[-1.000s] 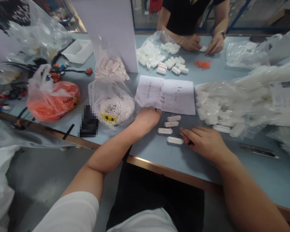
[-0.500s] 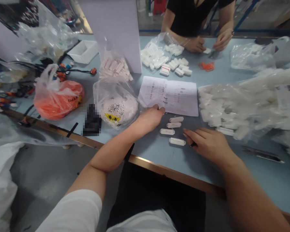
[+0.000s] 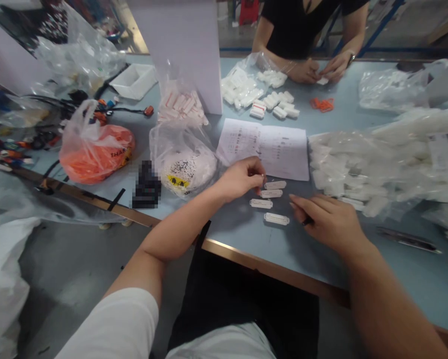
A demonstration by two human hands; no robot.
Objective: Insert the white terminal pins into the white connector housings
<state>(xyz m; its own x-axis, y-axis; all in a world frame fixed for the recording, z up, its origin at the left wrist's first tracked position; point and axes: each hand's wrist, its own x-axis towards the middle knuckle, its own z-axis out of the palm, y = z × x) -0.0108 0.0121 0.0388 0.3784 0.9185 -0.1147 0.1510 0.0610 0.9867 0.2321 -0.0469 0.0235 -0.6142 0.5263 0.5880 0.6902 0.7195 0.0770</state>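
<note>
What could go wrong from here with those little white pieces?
The left hand is close beside the upper white pieces, so it might nudge them out of place. The pieces look much alike, so they could perhaps be mixed up. A slim tool lies beside the right arm, which might knock it.
</note>
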